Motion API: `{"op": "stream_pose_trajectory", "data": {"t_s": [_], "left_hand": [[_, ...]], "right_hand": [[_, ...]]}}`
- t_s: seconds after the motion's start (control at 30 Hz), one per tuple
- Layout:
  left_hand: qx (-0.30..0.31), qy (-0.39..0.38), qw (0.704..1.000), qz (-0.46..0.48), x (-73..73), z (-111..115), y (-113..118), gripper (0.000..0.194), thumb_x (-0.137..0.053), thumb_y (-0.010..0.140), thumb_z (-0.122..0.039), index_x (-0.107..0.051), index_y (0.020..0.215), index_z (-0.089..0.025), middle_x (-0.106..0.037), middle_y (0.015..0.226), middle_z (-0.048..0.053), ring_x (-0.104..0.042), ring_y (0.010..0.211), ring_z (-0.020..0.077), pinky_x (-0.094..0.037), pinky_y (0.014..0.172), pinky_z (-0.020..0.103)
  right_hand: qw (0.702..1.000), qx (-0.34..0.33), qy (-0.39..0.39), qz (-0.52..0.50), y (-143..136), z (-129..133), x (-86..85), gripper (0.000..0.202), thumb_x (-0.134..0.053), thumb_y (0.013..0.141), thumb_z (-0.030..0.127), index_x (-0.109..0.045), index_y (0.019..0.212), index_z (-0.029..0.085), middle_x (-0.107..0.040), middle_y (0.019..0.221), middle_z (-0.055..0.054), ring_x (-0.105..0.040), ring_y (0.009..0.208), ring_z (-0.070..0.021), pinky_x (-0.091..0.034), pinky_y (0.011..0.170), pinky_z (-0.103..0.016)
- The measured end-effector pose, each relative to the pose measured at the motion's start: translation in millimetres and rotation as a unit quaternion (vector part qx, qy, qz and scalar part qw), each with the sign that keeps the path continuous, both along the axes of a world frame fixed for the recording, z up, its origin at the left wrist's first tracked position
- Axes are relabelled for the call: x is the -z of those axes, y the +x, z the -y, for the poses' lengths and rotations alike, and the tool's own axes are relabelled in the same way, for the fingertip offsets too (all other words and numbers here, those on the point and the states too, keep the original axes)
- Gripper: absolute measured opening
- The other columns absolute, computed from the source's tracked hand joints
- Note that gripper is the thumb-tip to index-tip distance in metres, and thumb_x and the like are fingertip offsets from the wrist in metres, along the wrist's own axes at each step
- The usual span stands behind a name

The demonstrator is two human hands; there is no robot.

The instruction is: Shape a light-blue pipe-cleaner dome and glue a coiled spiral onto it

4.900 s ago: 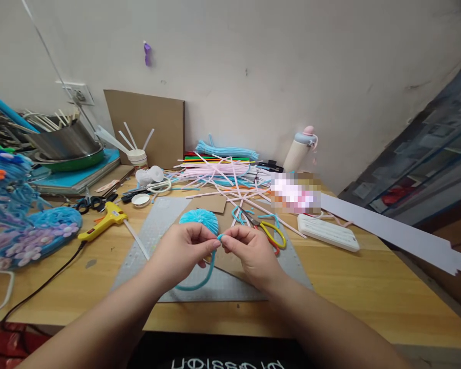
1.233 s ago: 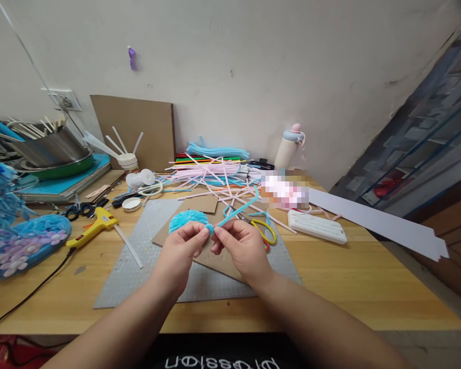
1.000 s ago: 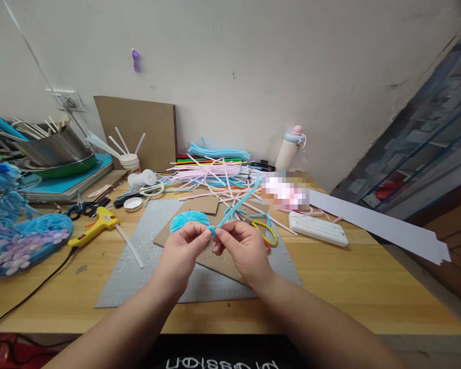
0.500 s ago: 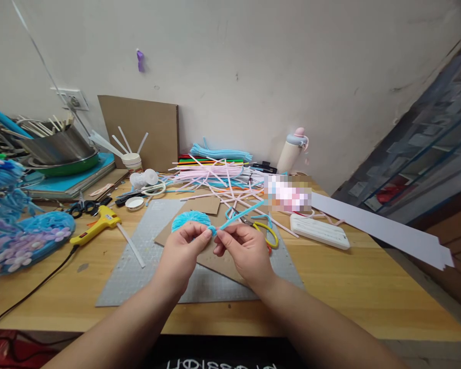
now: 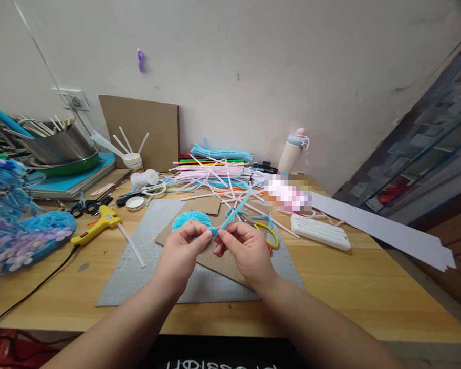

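Observation:
A light-blue pipe cleaner runs between my two hands, its near end curled into a small tight coil. My left hand pinches that coil between thumb and forefinger. Close beside it, my right hand grips the stem where it leaves the coil, and the free length slants up and to the right. Behind my left hand a round, fluffy blue piece lies on a sheet of cardboard, partly hidden by my fingers. Pliers with yellow handles lie just past my right hand.
A grey cutting mat lies under the cardboard. To the left are a yellow glue gun with its cord and black scissors. Bundles of coloured pipe cleaners are heaped at the back. A white box-like object sits at right.
The free end of the pipe cleaner has swung up and left, now standing steeper and bent near its top. Both hands stay in nearly the same place.

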State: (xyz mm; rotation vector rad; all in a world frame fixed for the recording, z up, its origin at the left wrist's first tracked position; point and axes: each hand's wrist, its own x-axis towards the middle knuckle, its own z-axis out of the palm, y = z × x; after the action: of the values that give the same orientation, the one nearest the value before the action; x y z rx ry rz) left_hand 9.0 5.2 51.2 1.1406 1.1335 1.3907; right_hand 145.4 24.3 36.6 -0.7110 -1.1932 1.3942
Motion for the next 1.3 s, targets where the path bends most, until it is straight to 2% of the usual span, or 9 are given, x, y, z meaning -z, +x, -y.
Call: {"op": "stream_pose_trajectory", "data": {"t_s": [0.1, 0.37, 0.47, 0.57, 0.73, 0.9, 1.03, 1.2, 1.3], "left_hand": [[0.041, -0.039, 0.998, 0.033, -0.6, 1, 1, 0.026, -0.073, 0.071, -0.039, -0.06, 0.063, -0.018, -0.057, 0.062, -0.001, -0.051, 0.061, 0.0127, -0.04, 0.063, 0.027], [0.062, -0.043, 0.996, 0.038, -4.3, 1, 3, 0.027, -0.074, 0.071, -0.04, -0.06, 0.067, -0.017, -0.061, 0.064, 0.001, -0.055, 0.063, 0.0141, -0.045, 0.066, 0.029], [0.047, -0.029, 0.997, 0.057, -3.9, 2, 6, 0.027, -0.073, 0.071, -0.038, -0.058, 0.066, -0.017, -0.057, 0.06, -0.001, -0.053, 0.056, 0.0125, -0.045, 0.06, 0.028], [0.011, -0.007, 0.998, 0.061, -1.3, 3, 10, 0.025, -0.073, 0.072, -0.036, -0.058, 0.066, -0.017, -0.053, 0.058, -0.002, -0.05, 0.051, 0.0117, -0.044, 0.053, 0.028], [-0.029, 0.028, 0.998, 0.042, 3.3, 4, 15, 0.021, -0.072, 0.073, -0.033, -0.06, 0.068, -0.017, -0.051, 0.067, -0.001, -0.05, 0.056, 0.0116, -0.046, 0.054, 0.028], [-0.008, 0.033, 0.998, 0.052, 0.2, 4, 17, 0.019, -0.072, 0.073, -0.031, -0.06, 0.068, -0.017, -0.048, 0.071, -0.001, -0.05, 0.06, 0.0111, -0.045, 0.056, 0.027], [-0.007, 0.032, 0.999, 0.037, -1.9, 5, 16, 0.019, -0.071, 0.074, -0.031, -0.06, 0.067, -0.017, -0.049, 0.073, -0.001, -0.049, 0.066, 0.0125, -0.044, 0.06, 0.027], [-0.033, 0.026, 0.999, 0.027, 2.3, 3, 14, 0.016, -0.071, 0.073, -0.03, -0.062, 0.067, -0.017, -0.053, 0.075, 0.001, -0.051, 0.075, 0.0146, -0.043, 0.072, 0.028], [-0.024, 0.011, 0.999, 0.022, 2.5, 2, 11, 0.017, -0.071, 0.071, -0.032, -0.063, 0.067, -0.017, -0.053, 0.077, 0.001, -0.051, 0.075, 0.0156, -0.043, 0.071, 0.029]], "right_hand": [[1.0, 0.011, -0.006, -0.009, 0, 1, -0.2, 0.017, -0.07, 0.077, 0.03, -0.063, 0.069, 0.017, -0.065, 0.058, 0.003, -0.062, 0.049, -0.0089, -0.052, 0.049, -0.02], [0.999, -0.016, -0.026, -0.029, 1, -3, 1.3, 0.02, -0.073, 0.076, 0.035, -0.064, 0.072, 0.017, -0.064, 0.057, 0.003, -0.061, 0.049, -0.0094, -0.052, 0.049, -0.021], [0.996, -0.056, -0.065, -0.037, -1, -5, 4.3, 0.023, -0.073, 0.075, 0.039, -0.064, 0.073, 0.017, -0.067, 0.061, 0.002, -0.061, 0.049, -0.0098, -0.052, 0.049, -0.022], [0.993, -0.084, -0.071, -0.035, -3, -4, 7.1, 0.024, -0.074, 0.074, 0.039, -0.065, 0.072, 0.016, -0.067, 0.058, 0.001, -0.062, 0.05, -0.0104, -0.052, 0.05, -0.022], [0.995, -0.053, -0.057, -0.057, -4, -1, 9.8, 0.019, -0.075, 0.075, 0.034, -0.068, 0.07, 0.017, -0.067, 0.055, 0.001, -0.06, 0.05, -0.0098, -0.05, 0.051, -0.021], [0.993, -0.052, -0.059, -0.089, -4, -1, 10.9, 0.014, -0.075, 0.075, 0.03, -0.071, 0.069, 0.018, -0.067, 0.057, 0.001, -0.062, 0.054, -0.0098, -0.051, 0.053, -0.021], [0.978, -0.074, -0.124, -0.151, -5, -3, 9.3, 0.016, -0.082, 0.066, 0.031, -0.072, 0.071, 0.019, -0.068, 0.059, 0.002, -0.061, 0.053, -0.0096, -0.051, 0.049, -0.02], [0.932, -0.143, -0.248, -0.221, -3, -6, 4.9, 0.022, -0.087, 0.059, 0.023, -0.07, 0.071, 0.018, -0.067, 0.06, 0.004, -0.061, 0.053, -0.0058, -0.051, 0.052, -0.014], [0.924, -0.142, -0.274, -0.227, -1, -7, 2.8, 0.023, -0.088, 0.056, 0.02, -0.07, 0.07, 0.018, -0.067, 0.06, 0.004, -0.061, 0.052, -0.0054, -0.05, 0.051, -0.013]]}}
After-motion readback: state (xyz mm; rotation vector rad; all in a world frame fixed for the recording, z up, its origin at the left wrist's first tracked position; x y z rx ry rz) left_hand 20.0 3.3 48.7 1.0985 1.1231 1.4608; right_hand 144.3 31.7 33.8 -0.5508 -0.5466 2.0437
